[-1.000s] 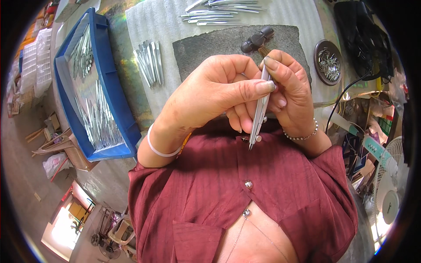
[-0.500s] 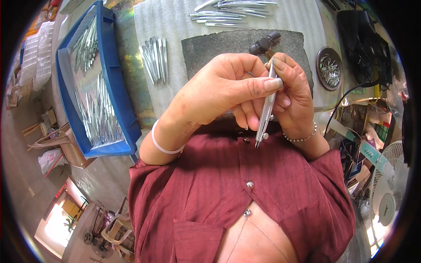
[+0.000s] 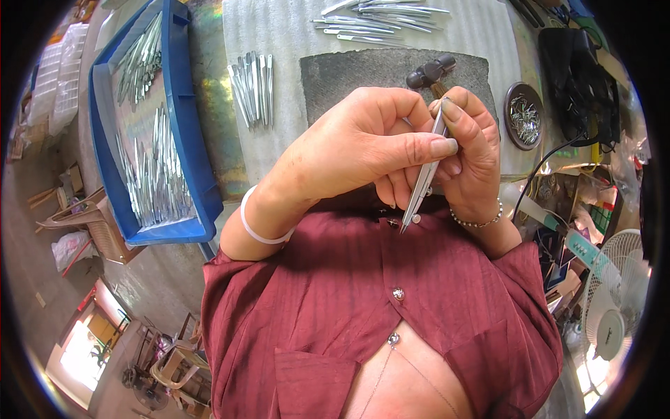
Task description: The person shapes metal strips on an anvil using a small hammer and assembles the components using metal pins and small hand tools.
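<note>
Close in front of my chest, a slim silver metal compass (image 3: 423, 187) with small screws on its legs slants with its points toward me. My left hand (image 3: 380, 143) is closed on it, thumb laid across its upper part. From the other side my right hand (image 3: 472, 143) pinches its top end between thumb and fingers. Whatever else may lie between the fingertips is hidden. Just beyond the hands, a hammer (image 3: 431, 72) with a dark head rests on a dark grey slab (image 3: 335, 80).
At left a blue tray (image 3: 187, 119) holds many thin metal strips. A bundle of strips (image 3: 252, 91) and a loose pile of strips (image 3: 380, 21) lie on the pale mat (image 3: 279, 31). A round dish (image 3: 513, 133) of small metal parts sits right, near a fan (image 3: 614, 307).
The view has shifted slightly, so the table things appear a little farther right. Both hands keep their hold on the compass, with almost no change in pose.
</note>
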`<move>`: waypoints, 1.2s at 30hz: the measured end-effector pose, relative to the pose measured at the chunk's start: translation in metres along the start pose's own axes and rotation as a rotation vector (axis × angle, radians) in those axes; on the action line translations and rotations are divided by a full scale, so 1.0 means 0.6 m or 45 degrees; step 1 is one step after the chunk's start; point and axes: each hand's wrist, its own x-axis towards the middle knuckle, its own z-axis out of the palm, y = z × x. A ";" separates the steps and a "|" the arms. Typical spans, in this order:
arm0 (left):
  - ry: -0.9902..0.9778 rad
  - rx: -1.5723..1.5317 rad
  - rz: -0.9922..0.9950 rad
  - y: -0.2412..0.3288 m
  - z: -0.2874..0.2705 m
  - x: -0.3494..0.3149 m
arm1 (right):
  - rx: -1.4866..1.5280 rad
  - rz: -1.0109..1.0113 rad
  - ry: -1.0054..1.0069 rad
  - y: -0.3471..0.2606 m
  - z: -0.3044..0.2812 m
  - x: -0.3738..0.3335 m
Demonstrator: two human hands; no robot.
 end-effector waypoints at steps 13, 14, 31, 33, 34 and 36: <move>-0.016 -0.063 -0.006 -0.010 -0.017 0.001 | -0.110 0.064 0.042 0.004 0.007 0.007; -0.017 -0.063 -0.004 -0.009 -0.017 0.002 | -0.111 0.063 0.042 0.003 0.007 0.008; 1.009 0.691 0.928 -0.098 -0.020 -0.064 | -1.738 -0.367 0.146 -0.188 -0.161 0.266; 1.061 0.767 0.966 -0.105 -0.023 -0.060 | -2.075 -0.467 0.146 -0.172 -0.215 0.308; 1.063 0.882 0.948 -0.107 -0.026 -0.059 | -2.407 -0.570 0.141 -0.160 -0.205 0.318; 1.013 0.954 0.852 -0.107 -0.029 -0.058 | -2.366 -0.619 0.179 -0.152 -0.203 0.303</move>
